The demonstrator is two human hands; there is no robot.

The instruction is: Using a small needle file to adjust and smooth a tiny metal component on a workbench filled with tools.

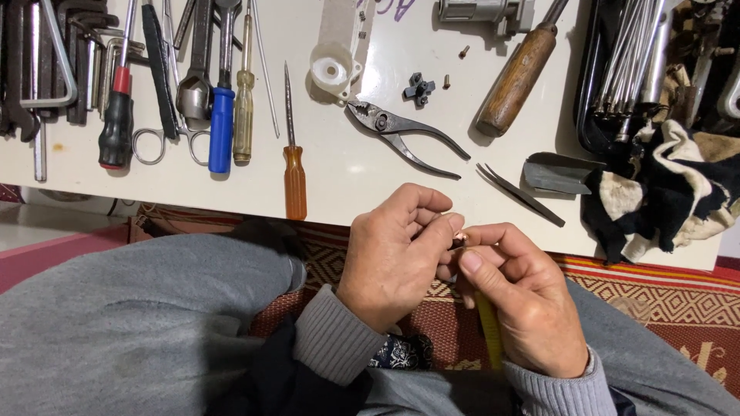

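My left hand (393, 258) and my right hand (520, 296) meet just below the white table's front edge (347, 208), above my lap. The left fingertips pinch a tiny copper-coloured part (460, 238). A thin yellow-handled tool (487, 331) runs through my right fist, its tip up at that small part. Most of the small part is hidden by my fingers.
On the table lie slip-joint pliers (405, 135), an orange-handled screwdriver (293, 173), tweezers (520, 192), a wooden-handled tool (515, 81), a small black piece (418, 89), scissors, hex keys and more screwdrivers at the left. A black-and-white rag (663, 189) sits at the right.
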